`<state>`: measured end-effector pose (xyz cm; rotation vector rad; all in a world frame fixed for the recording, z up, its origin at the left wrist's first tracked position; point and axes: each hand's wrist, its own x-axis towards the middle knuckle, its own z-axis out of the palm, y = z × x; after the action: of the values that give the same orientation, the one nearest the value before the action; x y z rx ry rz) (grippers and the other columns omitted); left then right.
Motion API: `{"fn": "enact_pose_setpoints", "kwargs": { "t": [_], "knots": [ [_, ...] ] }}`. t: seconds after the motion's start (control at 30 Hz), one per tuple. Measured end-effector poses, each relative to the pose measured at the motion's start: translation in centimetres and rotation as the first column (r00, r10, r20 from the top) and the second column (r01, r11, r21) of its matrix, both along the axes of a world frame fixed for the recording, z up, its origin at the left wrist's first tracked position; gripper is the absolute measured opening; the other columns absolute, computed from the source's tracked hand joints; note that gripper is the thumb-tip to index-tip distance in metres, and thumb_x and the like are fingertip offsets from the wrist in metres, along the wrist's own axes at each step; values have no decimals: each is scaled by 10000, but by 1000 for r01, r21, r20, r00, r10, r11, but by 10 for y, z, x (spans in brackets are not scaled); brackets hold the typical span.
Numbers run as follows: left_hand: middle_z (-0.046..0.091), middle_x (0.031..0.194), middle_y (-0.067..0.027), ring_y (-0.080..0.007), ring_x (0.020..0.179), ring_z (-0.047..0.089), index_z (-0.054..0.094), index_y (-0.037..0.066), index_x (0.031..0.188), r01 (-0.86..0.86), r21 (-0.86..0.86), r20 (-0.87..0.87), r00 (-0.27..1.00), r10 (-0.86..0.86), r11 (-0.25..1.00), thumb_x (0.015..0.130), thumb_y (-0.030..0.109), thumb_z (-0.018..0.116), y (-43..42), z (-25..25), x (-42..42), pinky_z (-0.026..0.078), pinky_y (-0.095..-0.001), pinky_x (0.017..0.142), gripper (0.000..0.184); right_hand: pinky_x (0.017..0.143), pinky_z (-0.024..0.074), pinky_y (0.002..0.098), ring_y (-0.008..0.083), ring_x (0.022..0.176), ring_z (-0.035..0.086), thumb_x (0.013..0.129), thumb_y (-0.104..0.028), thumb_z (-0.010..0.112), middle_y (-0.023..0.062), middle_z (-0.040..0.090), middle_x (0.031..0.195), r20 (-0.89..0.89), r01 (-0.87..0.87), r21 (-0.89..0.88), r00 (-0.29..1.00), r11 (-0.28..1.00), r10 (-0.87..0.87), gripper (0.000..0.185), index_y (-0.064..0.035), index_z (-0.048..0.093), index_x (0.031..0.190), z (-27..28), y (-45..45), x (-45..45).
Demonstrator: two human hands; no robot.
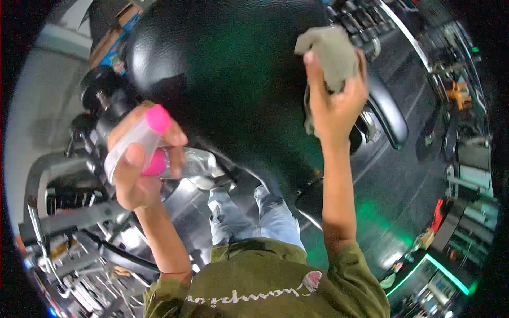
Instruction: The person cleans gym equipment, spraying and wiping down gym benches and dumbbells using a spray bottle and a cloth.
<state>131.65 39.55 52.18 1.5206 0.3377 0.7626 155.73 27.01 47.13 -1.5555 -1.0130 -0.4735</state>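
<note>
My left hand [130, 172] is wrapped round the head of a spray bottle [199, 165]. The bottle has a white top, a pink nozzle, more pink at the neck and a clear body tilted to the right. In my right hand [339, 108] is a crumpled grey cloth [333, 58], pinched between thumb and fingers. Both hands are raised at the near sides of a large black padded surface [228, 69]. Whether the cloth touches the pad, I cannot tell.
A smaller black pad [389, 114] stands to the right of my right hand. Metal gym-machine frames [69, 212] crowd the left, and dumbbells [360, 18] line a rack at the top right. Dark floor [366, 222] with green reflections lies at the right.
</note>
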Motion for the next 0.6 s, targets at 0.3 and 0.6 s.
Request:
{"fn": "enact_pose_setpoints", "kwargs": {
  "t": [0.3, 0.6],
  "knots": [
    [594, 634, -45, -99, 449, 545, 662, -11, 730, -8, -111, -222, 975, -17, 994, 831, 407, 641, -69, -40, 28, 383, -237, 401, 431, 766, 466, 376, 294, 841, 598, 826, -188, 745, 137, 613, 918, 94, -162, 99, 984, 982, 153, 258, 21, 648, 941, 9, 22, 25],
    [633, 663, -97, -134, 425, 566, 651, -40, 727, -77, -145, -66, 996, 68, 986, 830, 525, 600, -69, -54, 24, 417, -238, 377, 577, 694, 470, 382, 297, 791, 594, 816, -139, 732, 139, 586, 924, -76, -163, 84, 983, 983, 169, 209, 20, 639, 916, -3, 13, 47]
  ]
}}
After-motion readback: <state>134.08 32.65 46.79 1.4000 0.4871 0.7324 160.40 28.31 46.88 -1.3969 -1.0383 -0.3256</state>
